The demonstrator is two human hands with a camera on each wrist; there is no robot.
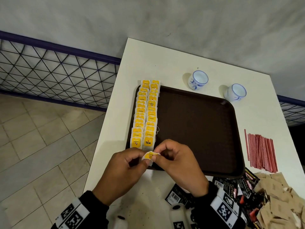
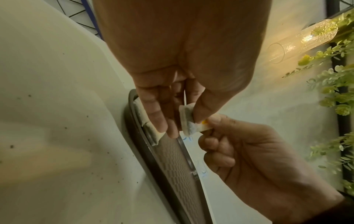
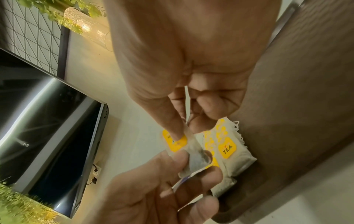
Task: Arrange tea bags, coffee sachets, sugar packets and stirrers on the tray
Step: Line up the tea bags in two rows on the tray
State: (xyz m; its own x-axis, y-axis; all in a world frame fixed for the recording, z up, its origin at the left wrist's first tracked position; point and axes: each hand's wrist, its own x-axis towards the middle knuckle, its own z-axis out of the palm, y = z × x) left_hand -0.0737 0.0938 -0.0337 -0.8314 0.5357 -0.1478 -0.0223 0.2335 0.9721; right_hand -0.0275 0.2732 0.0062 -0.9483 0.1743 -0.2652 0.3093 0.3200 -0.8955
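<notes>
A dark brown tray lies on the white table. Two overlapping rows of yellow-tagged tea bags run down its left side. Both hands meet over the tray's near left corner and pinch a single tea bag between them. My left hand holds its lower part, my right hand pinches its upper edge. In the left wrist view the tea bag sits between thumb and fingers. In the right wrist view the tea bag hangs before the laid rows.
Red stirrers lie in a bundle right of the tray. Black coffee sachets and brown sugar packets are heaped at the near right. Two blue-and-white cups stand behind the tray. The table's left edge drops to tiled floor.
</notes>
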